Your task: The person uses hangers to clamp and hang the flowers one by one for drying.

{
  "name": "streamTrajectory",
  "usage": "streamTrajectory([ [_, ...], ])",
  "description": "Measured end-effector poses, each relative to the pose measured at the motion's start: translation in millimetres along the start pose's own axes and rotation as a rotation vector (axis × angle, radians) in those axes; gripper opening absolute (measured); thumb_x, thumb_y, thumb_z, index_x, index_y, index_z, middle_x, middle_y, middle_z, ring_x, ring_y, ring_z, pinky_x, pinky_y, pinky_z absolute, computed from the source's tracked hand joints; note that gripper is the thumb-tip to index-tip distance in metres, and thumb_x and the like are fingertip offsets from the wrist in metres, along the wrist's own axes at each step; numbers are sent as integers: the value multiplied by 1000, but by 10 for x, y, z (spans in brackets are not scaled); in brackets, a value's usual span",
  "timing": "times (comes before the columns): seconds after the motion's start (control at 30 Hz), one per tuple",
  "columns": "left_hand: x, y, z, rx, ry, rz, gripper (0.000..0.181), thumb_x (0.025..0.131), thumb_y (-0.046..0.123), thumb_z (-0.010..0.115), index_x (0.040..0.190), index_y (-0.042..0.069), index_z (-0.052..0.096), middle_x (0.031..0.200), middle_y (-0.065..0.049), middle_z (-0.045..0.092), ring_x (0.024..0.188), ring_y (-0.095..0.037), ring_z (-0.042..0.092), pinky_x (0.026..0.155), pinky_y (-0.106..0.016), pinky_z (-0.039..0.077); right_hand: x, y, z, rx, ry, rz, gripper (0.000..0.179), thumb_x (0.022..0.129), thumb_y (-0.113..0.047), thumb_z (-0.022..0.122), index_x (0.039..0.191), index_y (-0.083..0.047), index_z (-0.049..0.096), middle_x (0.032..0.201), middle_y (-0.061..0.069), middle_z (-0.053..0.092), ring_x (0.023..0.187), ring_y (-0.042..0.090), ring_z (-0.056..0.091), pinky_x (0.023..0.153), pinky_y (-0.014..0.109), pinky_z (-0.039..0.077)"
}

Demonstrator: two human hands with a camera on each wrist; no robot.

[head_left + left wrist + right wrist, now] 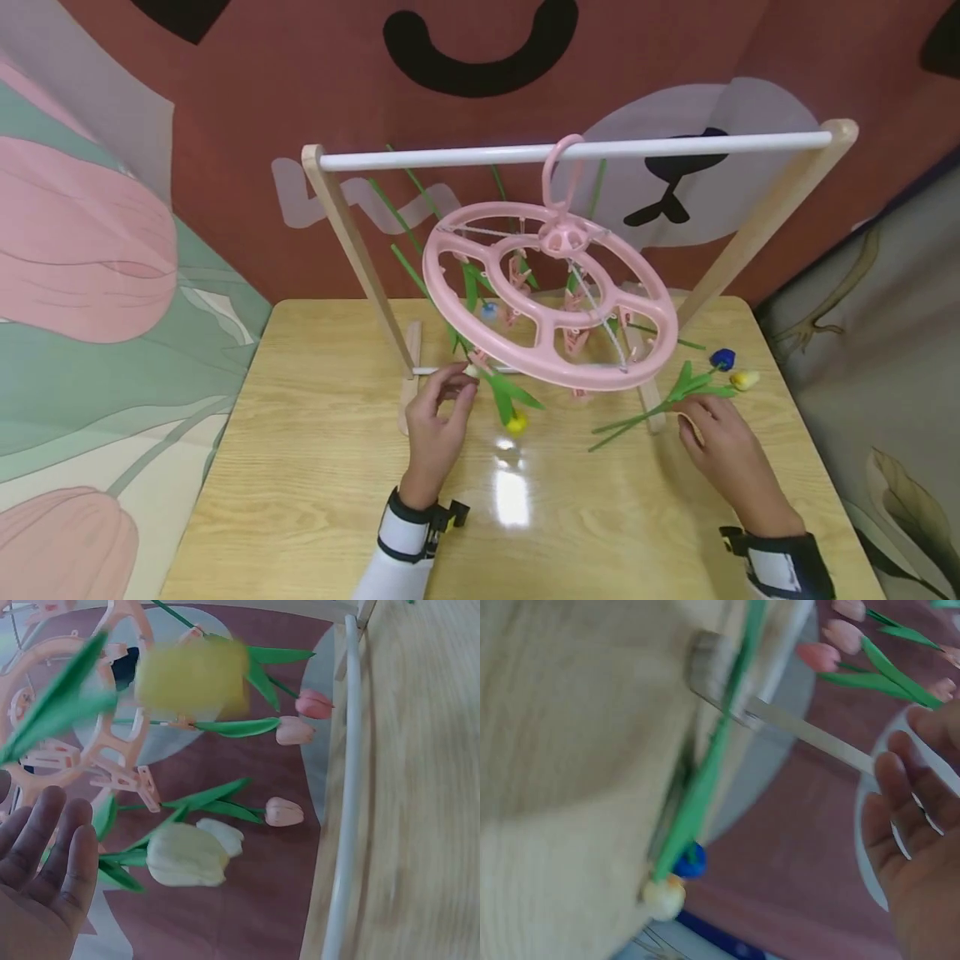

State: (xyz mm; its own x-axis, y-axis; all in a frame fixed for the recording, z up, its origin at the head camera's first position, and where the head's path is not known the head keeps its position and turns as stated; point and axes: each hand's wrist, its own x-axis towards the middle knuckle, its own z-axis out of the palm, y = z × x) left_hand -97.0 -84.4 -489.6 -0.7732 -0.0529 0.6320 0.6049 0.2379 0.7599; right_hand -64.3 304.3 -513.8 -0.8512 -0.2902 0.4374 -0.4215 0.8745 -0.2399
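In the head view, my left hand is at the near left rim of a pink round hanging dryer, fingertips close to a pink clip. Below that clip hangs a yellow tulip, head down, with green leaves. The left wrist view has this hand's fingers loosely extended near a white tulip; the yellow bloom is blurred close to the camera. My right hand is beside a blue tulip and a pale yellow tulip, its fingers relaxed and apart from the stems in the right wrist view.
The dryer's hook hangs on a white rod between wooden posts. Several pink tulips hang from other clips. The stand's foot and a low white crossbar sit at the wooden table. Patterned fabric backs it.
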Motion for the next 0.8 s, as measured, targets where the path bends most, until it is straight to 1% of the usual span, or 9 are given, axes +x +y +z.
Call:
streamTrajectory([
  [0.13, -56, -63, -2, 38, -11, 22, 25, 86, -6, 67, 111, -7, 63, 88, -18, 72, 75, -22, 67, 60, -32, 61, 3, 82, 212, 7, -41, -33, 26, 71, -1, 79, 95, -2, 69, 94, 16, 63, 89, 33, 58, 72, 50, 55],
  [0.17, -74, -81, -3, 52, -21, 28, 24, 86, -7, 67, 109, -8, 63, 87, -18, 72, 74, -22, 67, 59, -33, 61, 12, 92, 246, 9, -48, -44, 26, 71, -1, 79, 95, -2, 69, 94, 16, 63, 88, 33, 58, 72, 50, 55],
  [0.23, -119, -114, -4, 102, -54, 44, 20, 86, -5, 66, 106, -5, 65, 86, -15, 71, 74, -21, 66, 58, -34, 61, 30, 110, 302, 17, -70, -63, 26, 70, -1, 81, 95, -2, 71, 93, 16, 64, 85, 32, 59, 70, 48, 55],
  [0.3, -171, -148, 0, 170, -100, 66, 15, 87, -2, 65, 102, -2, 66, 87, -12, 71, 77, -19, 66, 59, -33, 61, 41, 124, 352, 24, -89, -75, 26, 70, 1, 81, 95, -3, 72, 92, 15, 65, 84, 31, 59, 70, 48, 55],
  [0.4, -259, -187, 16, 288, -172, 113, 8, 87, 3, 65, 95, 3, 68, 88, -8, 71, 82, -18, 65, 67, -33, 60, 50, 155, 431, 28, -116, -84, 27, 70, 2, 81, 95, -3, 73, 93, 14, 65, 86, 30, 60, 72, 48, 56],
  [0.47, -322, -203, 35, 364, -218, 148, 6, 86, 6, 66, 91, 5, 68, 87, -6, 71, 85, -19, 64, 71, -33, 60, 45, 180, 478, 34, -132, -82, 28, 70, 3, 81, 95, -3, 73, 94, 13, 65, 87, 30, 60, 74, 49, 56],
  [0.53, -396, -217, 64, 419, -262, 172, 4, 84, 8, 67, 88, 6, 68, 85, -4, 70, 85, -18, 63, 72, -33, 59, 43, 208, 524, 39, -151, -78, 26, 71, 3, 80, 96, -3, 73, 96, 13, 65, 89, 30, 60, 75, 49, 56],
  [0.67, -564, -250, 150, 490, -378, 181, 5, 85, 13, 68, 86, 8, 69, 82, -1, 67, 81, -16, 61, 69, -30, 58, 42, 259, 597, 41, -177, -81, 23, 73, 4, 79, 93, -4, 73, 94, 11, 65, 87, 28, 59, 74, 48, 55],
  [0.8, -723, -302, 270, 533, -523, 167, 11, 89, 19, 65, 89, 10, 71, 85, 1, 68, 83, -13, 61, 70, -27, 58, 43, 292, 646, 34, -164, -106, 19, 73, 4, 77, 89, -3, 72, 90, 10, 63, 83, 27, 57, 70, 46, 54],
])
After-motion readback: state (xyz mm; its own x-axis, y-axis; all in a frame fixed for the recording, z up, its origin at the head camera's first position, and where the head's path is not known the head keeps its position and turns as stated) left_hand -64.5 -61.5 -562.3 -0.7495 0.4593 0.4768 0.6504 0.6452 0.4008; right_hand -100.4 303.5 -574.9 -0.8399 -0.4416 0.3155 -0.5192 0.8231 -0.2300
